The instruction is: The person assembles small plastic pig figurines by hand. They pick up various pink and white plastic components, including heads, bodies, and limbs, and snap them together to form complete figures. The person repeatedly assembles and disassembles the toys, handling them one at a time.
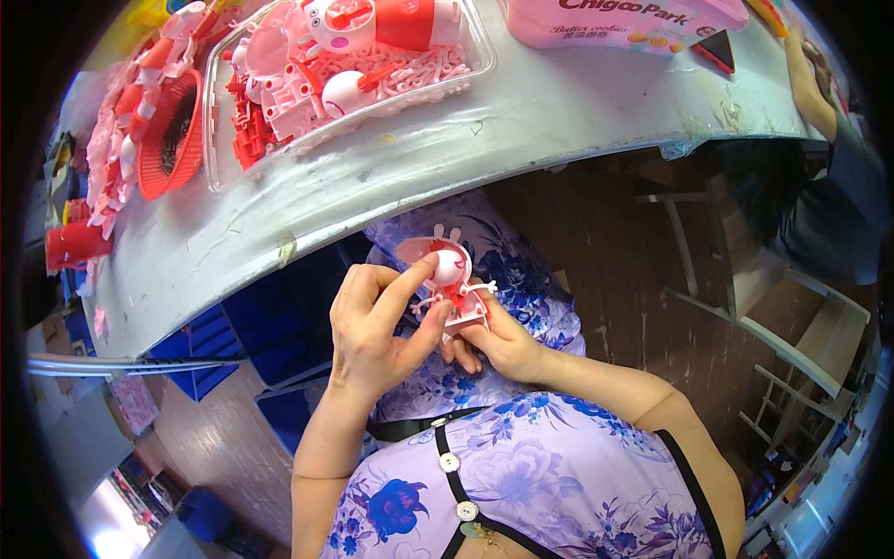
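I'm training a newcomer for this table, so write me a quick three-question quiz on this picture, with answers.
1. True or false: only one hand is touching the toy figure.
2. Which of these stands on the table to the right of the clear tray?
A) a blue crate
B) a pink box
C) a wooden chair
3. Fill in the blank: the red basket is on the ____ side of the clear tray in the picture.

Key:
1. False; the left hand and the right hand both touch it.
2. B
3. left
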A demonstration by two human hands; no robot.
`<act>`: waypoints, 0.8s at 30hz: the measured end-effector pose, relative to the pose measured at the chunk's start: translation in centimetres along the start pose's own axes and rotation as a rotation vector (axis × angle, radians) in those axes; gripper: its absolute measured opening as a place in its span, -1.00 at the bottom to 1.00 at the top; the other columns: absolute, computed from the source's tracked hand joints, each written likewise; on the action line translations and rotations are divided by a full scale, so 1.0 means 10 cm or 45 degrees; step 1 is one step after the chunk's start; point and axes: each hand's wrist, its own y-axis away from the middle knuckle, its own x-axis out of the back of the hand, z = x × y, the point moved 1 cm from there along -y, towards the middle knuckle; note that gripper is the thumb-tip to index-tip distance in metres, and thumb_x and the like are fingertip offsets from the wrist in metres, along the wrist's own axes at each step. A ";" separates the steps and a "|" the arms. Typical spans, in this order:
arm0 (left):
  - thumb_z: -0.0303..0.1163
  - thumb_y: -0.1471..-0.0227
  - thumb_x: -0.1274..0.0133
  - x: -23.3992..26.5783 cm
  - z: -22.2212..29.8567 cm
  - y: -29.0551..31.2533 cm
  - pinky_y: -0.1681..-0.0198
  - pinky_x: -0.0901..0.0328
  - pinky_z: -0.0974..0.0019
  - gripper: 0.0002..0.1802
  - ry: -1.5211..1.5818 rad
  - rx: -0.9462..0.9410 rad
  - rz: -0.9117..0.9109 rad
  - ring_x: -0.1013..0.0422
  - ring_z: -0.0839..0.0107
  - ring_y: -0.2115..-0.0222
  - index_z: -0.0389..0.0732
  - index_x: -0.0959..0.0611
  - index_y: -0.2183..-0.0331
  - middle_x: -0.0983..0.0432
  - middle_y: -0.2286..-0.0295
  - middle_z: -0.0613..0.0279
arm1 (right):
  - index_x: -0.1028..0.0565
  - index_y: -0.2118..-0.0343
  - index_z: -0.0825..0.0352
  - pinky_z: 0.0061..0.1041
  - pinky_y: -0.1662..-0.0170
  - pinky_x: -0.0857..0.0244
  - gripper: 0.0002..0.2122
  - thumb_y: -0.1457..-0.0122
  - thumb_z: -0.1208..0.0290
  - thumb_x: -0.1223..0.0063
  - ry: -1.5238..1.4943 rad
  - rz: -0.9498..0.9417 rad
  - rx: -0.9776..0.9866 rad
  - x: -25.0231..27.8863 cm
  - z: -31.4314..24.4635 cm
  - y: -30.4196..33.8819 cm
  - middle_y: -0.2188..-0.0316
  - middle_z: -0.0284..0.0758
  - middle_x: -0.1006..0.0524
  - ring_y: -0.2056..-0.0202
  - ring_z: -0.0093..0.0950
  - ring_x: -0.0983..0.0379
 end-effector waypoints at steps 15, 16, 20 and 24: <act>-0.25 0.17 -0.22 0.03 -0.08 0.06 0.47 -0.24 0.28 -0.60 0.123 -0.146 0.304 -0.32 0.27 0.53 -0.16 -0.60 0.22 -0.34 0.54 0.21 | -0.10 -0.07 0.30 -0.66 0.69 -0.15 -0.61 -0.16 0.53 0.22 0.081 0.299 0.026 0.00 0.07 -0.06 0.54 -0.27 -0.37 0.67 -0.55 -0.29; -0.24 0.16 -0.21 0.04 -0.04 0.11 0.46 -0.23 0.27 -0.59 0.133 -0.145 0.332 -0.31 0.26 0.52 -0.16 -0.58 0.20 -0.33 0.54 0.21 | -0.14 -0.04 0.29 -0.68 0.69 -0.14 -0.64 -0.17 0.51 0.19 0.035 0.355 0.102 -0.11 0.07 -0.07 0.55 -0.29 -0.37 0.68 -0.56 -0.28; -0.29 0.16 -0.20 0.02 0.01 0.25 0.50 -0.18 0.25 -0.63 0.185 -0.180 0.434 -0.28 0.26 0.53 -0.19 -0.57 0.24 -0.30 0.56 0.21 | -0.15 -0.05 0.33 -0.74 0.71 -0.10 -0.63 -0.17 0.50 0.17 0.120 0.192 0.107 0.13 0.19 -0.04 0.45 -0.33 -0.38 0.68 -0.63 -0.26; -0.28 0.14 -0.18 -0.01 0.04 0.31 0.51 -0.18 0.25 -0.74 0.239 -0.233 0.406 -0.29 0.27 0.54 -0.18 -0.57 0.36 -0.31 0.57 0.23 | -0.12 -0.08 0.33 -0.74 0.71 -0.11 -0.61 -0.20 0.43 0.18 0.143 0.309 0.159 0.07 0.19 -0.02 0.44 -0.34 -0.38 0.69 -0.63 -0.26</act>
